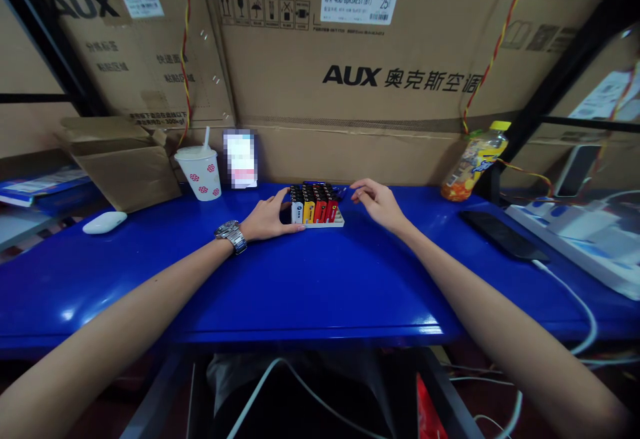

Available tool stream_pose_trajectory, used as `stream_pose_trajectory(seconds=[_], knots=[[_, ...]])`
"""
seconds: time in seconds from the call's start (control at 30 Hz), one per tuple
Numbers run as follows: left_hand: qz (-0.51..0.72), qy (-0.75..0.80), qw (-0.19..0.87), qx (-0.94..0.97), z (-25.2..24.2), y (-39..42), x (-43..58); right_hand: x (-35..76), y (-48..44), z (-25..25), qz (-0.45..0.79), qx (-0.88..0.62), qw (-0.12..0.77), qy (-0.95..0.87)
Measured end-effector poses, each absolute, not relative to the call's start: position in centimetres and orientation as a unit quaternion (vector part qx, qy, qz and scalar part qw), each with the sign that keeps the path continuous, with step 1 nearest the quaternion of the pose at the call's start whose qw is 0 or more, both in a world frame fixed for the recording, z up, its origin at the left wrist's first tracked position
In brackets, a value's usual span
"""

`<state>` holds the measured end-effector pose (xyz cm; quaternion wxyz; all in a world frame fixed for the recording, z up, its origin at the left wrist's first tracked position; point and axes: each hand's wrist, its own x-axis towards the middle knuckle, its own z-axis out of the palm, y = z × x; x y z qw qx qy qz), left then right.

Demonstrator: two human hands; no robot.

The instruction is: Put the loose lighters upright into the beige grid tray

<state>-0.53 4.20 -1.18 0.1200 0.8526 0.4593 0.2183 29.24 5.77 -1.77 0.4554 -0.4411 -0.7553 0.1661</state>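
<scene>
While R hand [379, 203] half-curled, empty, nr lighters [320, 210], L hand [267, 217] in wide grip on tray [331, 224]

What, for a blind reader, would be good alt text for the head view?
A person's left hand holds a shallow white tray of upright multicoloured plastic lighters on a glossy blue table; the right hand hovers beside them.

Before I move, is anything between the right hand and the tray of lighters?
One small thing: a dark-blue item at the right rear of the tray of lighters juts toward the right hand. Whether they touch, I can't tell. Nothing else visible stands in that gap.
</scene>
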Motion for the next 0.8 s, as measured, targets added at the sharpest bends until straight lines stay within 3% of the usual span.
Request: stream_pose_trajectory(seconds=[0.2,0.37,0.57,0.7,0.8], knots=[[0.221,0.452,0.128,0.854,-1.2,4.3,-0.6,30.5,9.4,-3.0,-0.063,-0.480,0.206,-0.850],[0.216,0.450,0.117,0.858,-1.4,4.5,-0.6,30.2,9.5,-2.6,-0.112,-0.493,0.056,-0.861],[0.213,0.447,0.111,0.862,-1.6,4.6,-0.7,30.8,7.3,-1.2,-0.185,-0.440,0.033,-0.878],[0.211,0.447,0.107,0.863,-1.6,4.6,-0.8,31.2,6.9,-0.9,-0.098,-0.464,0.059,-0.878],[0.206,0.449,0.109,0.863,-1.5,4.5,-0.7,31.2,7.0,-1.2,-0.046,-0.470,0.131,-0.872]])
